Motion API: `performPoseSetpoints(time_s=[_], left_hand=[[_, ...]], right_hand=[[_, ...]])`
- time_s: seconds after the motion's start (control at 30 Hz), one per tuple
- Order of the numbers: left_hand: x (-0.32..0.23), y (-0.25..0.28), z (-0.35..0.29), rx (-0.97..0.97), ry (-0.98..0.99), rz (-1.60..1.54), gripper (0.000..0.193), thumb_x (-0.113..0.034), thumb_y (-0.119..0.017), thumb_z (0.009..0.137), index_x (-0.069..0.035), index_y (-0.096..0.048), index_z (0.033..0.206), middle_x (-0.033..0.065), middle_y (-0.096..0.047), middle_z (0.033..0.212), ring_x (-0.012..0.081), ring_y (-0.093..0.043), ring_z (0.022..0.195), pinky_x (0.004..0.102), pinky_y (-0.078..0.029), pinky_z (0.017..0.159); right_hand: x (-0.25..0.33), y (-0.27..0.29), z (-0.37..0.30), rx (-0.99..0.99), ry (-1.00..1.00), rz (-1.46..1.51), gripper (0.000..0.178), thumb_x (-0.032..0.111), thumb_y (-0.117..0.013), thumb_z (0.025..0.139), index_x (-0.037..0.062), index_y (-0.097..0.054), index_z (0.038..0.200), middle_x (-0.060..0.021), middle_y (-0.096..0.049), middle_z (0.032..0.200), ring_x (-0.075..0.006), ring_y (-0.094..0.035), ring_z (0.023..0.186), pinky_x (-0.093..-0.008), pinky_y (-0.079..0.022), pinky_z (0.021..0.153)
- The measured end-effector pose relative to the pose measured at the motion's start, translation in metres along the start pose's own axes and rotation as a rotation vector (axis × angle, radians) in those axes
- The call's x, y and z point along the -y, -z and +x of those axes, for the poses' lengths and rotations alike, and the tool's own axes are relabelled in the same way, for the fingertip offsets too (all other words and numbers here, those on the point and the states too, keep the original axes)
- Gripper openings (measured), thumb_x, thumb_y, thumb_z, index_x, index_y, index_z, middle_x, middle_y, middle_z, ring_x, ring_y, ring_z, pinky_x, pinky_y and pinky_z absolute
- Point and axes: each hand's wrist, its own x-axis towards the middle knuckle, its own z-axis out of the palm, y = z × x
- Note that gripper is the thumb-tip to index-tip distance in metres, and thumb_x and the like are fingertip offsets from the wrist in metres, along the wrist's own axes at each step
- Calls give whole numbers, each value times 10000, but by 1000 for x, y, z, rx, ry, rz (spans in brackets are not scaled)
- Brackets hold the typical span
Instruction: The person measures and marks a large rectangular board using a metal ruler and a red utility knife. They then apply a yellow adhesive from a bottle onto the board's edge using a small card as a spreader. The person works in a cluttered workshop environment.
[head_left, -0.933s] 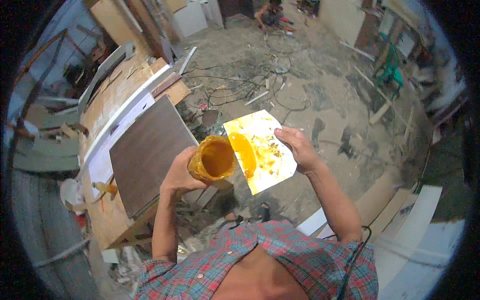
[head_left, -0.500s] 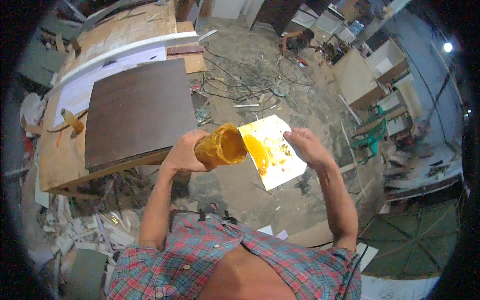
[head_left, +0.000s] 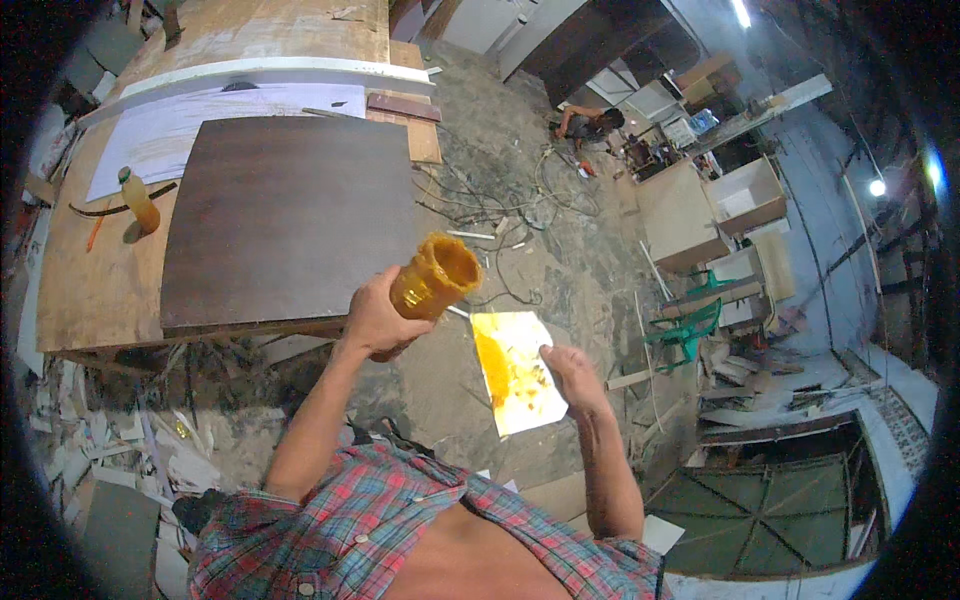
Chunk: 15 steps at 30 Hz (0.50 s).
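My left hand (head_left: 378, 318) is wrapped round a cut-open plastic container (head_left: 432, 285) caked with amber, glue-like stuff, its ragged mouth tilted up and to the right. In my right hand (head_left: 574, 378) is a thin white rectangular sheet (head_left: 522, 385), pinched at its right edge with the thumb on top. Yellow-orange smears run along the sheet's left side. The sheet hangs below and to the right of the container, apart from it. Left of both hands, a dark brown board (head_left: 290, 220) lies flat on a wooden worktable (head_left: 80, 290).
On the worktable stand a bottle with amber liquid (head_left: 140, 205) and a long white strip (head_left: 270, 66). Cables (head_left: 480, 205) trail over the floor. A person (head_left: 590, 124) crouches at the back near cabinets. A green chair (head_left: 688, 330) is at right; wood scraps (head_left: 160, 440) lie lower left.
The sheet has come away from the container's mouth, moving down and toward me in my right hand. The container is tipped more upright. My view has shifted to the right.
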Motion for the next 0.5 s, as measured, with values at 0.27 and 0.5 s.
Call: performPoseSetpoints(time_s=[0.27,0.5], left_hand=[[-56,78,32,147,-294,39,647,-298,-886,577,-32,-642,1114,184,-704,1014,371,-677,957,426,-538,860],[-27,142,90,-31,-464,82,674,-280,-891,613,-16,-622,1172,178,-686,1098,331,-670,1036,402,-525,930]], right_hand=[[-58,-89,28,54,6,595,293,302,-562,1002,22,-635,1047,-68,-648,782,-149,-603,556,-316,-499,469],[-78,-140,39,447,344,892,276,331,-548,974,83,-558,1096,-15,-461,587,-150,-363,335,-326,-305,307]])
